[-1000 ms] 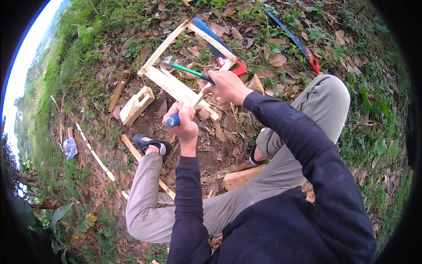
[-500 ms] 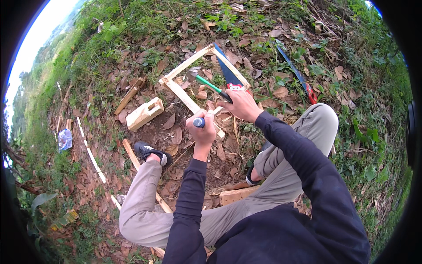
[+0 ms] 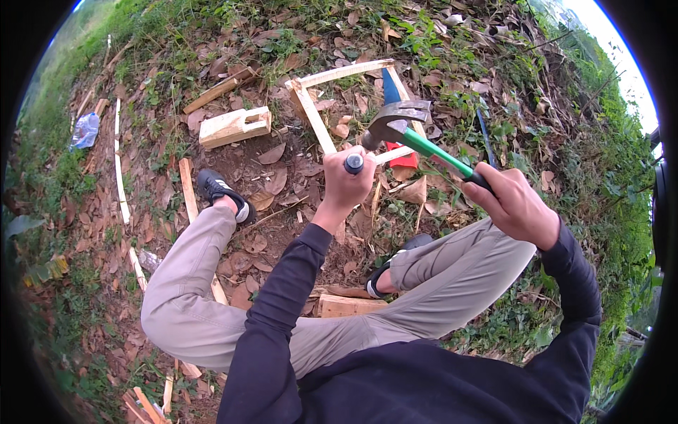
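Left hand (image 3: 346,185) fists a blue-capped tool (image 3: 354,164), its tip hidden; right hand (image 3: 514,205) grips the raised hammer (image 3: 413,131) above the wooden frame (image 3: 311,116).

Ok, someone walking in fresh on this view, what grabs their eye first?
Probably the green-handled hammer, raised in the right hand right of centre, its steel head above the wooden frame lying on leaf-strewn ground. Next, the left hand at centre, fist closed round a dark-capped tool standing upright over the frame. A notched wooden block lies upper left.
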The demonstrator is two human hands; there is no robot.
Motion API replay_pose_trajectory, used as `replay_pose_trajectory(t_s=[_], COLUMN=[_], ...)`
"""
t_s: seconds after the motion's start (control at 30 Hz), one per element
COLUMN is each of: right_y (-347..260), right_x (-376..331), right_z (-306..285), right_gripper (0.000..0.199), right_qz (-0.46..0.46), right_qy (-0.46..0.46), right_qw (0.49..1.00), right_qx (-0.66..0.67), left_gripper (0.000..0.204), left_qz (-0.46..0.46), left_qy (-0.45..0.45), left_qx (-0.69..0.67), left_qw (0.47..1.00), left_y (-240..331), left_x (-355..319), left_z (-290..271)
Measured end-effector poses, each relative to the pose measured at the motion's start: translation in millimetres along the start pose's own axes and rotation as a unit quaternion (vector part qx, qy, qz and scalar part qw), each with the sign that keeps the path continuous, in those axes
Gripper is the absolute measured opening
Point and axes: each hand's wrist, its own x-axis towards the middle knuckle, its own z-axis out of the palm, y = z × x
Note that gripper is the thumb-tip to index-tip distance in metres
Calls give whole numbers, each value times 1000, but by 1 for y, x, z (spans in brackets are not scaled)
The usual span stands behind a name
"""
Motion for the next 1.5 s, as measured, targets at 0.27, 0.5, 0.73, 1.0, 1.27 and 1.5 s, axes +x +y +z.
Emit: replay_pose_trajectory(t_s=[0.27,0.5,0.73,1.0,1.27,1.5], right_y=[-16,-23,-30,-19,-13,-15], right_x=[-5,-5,2,-5,-2,-13], right_z=[-2,-5,7,18,26,17], right_gripper=[16,14,19,18,18,14], right_qz=[-22,-20,-12,4,-16,-70], right_qy=[11,149,65,24,-17,166], right_qw=[997,989,996,998,997,982], right_qx=[-80,7,-58,-50,-72,-59], left_gripper=[26,28,27,22,21,22], left_qz=[-9,-36,5,24,31,33], left_qy=[-9,-17,11,6,5,1], left_qx=[-27,-8,-15,-19,-11,-21], left_qw=[1000,999,1000,1000,999,999], left_y=[7,2,1,7,2,4], left_x=[4,1,-2,-7,-7,-9], left_z=[6,-1,-4,-5,-6,-4])
